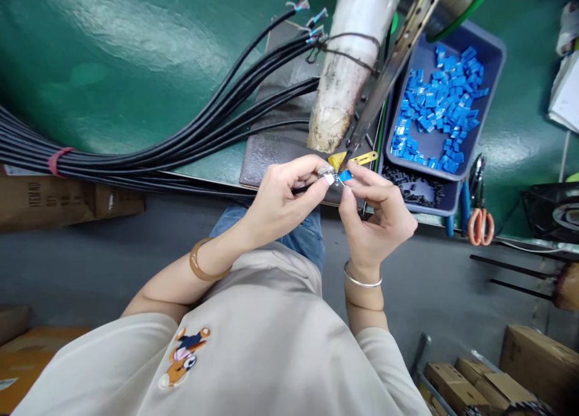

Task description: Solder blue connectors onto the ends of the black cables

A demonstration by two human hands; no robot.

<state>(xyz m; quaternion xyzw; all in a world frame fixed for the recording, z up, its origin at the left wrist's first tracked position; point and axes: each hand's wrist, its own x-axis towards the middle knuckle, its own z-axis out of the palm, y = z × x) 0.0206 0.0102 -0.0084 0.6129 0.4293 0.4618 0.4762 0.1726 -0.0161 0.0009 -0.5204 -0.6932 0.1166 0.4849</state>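
My left hand (289, 190) pinches the end of a black cable, with thin loose wires showing just past its fingertips. A small blue connector (345, 175) sits between the fingertips of my right hand (377, 202), touching or nearly touching those wires. Both hands meet above the front edge of the bench. Directly over the fingertips comes down the end of a long metal arm (384, 84), with a yellow piece (337, 160) and a yellow strip (364, 158) beside it. Exactly where wires and connector join is too small to make out.
A wrapped, stained tube (344, 66) hangs over a dark mat (271, 144). Bundled black cables (181, 141) with stripped ends cross the green bench (126, 48). Rightward stand a grey bin (491, 84) of blue connectors, a lower bin of black parts and orange-handled scissors (480, 226).
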